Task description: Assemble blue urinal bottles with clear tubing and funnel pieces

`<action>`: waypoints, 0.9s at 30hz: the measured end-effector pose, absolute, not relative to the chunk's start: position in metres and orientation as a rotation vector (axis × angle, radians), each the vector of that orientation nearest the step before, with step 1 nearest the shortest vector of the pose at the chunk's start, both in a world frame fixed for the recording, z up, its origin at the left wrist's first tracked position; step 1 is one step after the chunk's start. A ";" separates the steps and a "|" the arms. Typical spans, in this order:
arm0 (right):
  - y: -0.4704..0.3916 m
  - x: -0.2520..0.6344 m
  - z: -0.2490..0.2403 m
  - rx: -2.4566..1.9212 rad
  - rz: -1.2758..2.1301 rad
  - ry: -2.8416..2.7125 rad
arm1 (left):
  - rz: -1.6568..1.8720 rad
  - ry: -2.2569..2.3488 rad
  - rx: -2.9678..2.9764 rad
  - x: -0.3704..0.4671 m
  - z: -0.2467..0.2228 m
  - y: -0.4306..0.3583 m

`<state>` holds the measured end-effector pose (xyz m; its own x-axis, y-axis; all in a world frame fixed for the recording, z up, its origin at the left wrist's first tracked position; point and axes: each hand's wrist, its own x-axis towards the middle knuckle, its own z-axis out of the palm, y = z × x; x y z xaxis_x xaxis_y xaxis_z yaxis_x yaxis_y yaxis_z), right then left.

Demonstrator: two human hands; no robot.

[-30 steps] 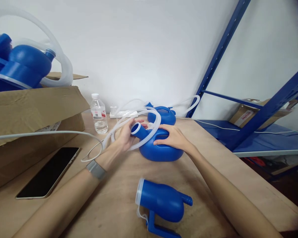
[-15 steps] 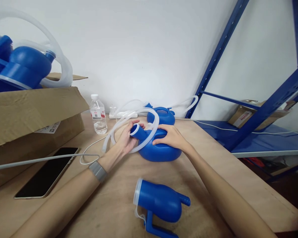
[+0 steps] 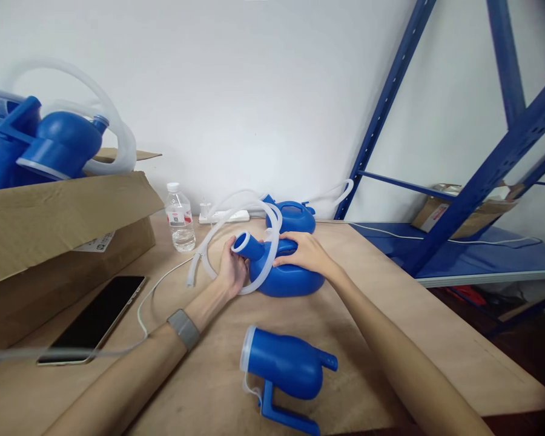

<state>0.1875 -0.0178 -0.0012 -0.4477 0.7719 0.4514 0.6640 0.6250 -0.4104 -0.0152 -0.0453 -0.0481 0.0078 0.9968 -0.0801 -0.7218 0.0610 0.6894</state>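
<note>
A blue plastic container (image 3: 288, 280) with a spout at its left end stands on the wooden table. My right hand (image 3: 305, 251) is wrapped over its top handle. My left hand (image 3: 234, 269) cups the underside and side of the white-rimmed spout (image 3: 249, 245), its fingers partly hidden behind it. A clear soft tube (image 3: 267, 272) loops around the container between my hands, its free end lying left of my left hand. Nearer to me, a smaller blue container (image 3: 286, 364) with a translucent lid lies on its side, touched by neither hand.
A cardboard box (image 3: 63, 260) of blue containers and tubing stands left. By it are a black phone (image 3: 93, 318) and a water bottle (image 3: 180, 221). Behind are a power strip (image 3: 224, 217) and another blue container (image 3: 295, 217). Blue shelving (image 3: 458, 254) stands right.
The view has shifted slightly. My left hand's fingers have moved from beyond the spout's rim to lower behind it, and the spout's opening shows more. My right hand keeps its hold.
</note>
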 end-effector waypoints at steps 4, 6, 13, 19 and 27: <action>-0.018 0.188 -0.001 -1.095 0.239 -2.242 | 1.489 0.718 0.532 -0.016 -0.048 -0.039; -0.018 0.188 -0.001 -1.103 0.238 -2.234 | 1.493 0.728 0.520 -0.017 -0.046 -0.038; -0.017 0.186 -0.001 -1.118 0.232 -2.222 | 1.488 0.720 0.503 -0.021 -0.042 -0.042; -0.016 0.188 -0.004 -1.076 0.189 -2.246 | 1.430 0.713 0.566 -0.029 -0.038 -0.041; -0.015 0.190 -0.006 -1.012 0.176 -2.263 | 1.421 0.653 0.585 -0.027 -0.025 -0.036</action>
